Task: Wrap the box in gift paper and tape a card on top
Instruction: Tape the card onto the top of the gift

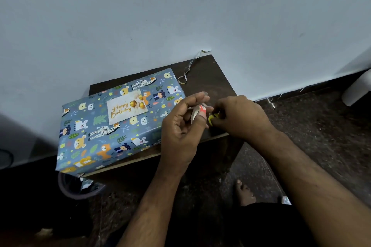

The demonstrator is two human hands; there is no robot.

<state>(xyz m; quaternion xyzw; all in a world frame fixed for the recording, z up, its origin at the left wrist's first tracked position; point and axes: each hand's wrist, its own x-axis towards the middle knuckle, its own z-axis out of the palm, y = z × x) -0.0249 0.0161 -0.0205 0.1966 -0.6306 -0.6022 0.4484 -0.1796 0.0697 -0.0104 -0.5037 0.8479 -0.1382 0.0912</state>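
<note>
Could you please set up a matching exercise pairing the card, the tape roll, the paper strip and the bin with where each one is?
Things:
1. card
2. tape roll
3. paper strip
4. bin

Places:
A. on the floor under the box's near corner
B. on top of the wrapped box
C. at the table's far edge by the wall
D. in the left hand

Pairs: 1-B, 2-D, 3-C, 4-A

Blue animal-print box (112,126), cream gold-lettered card (125,109), dark brown table (206,78)
</note>
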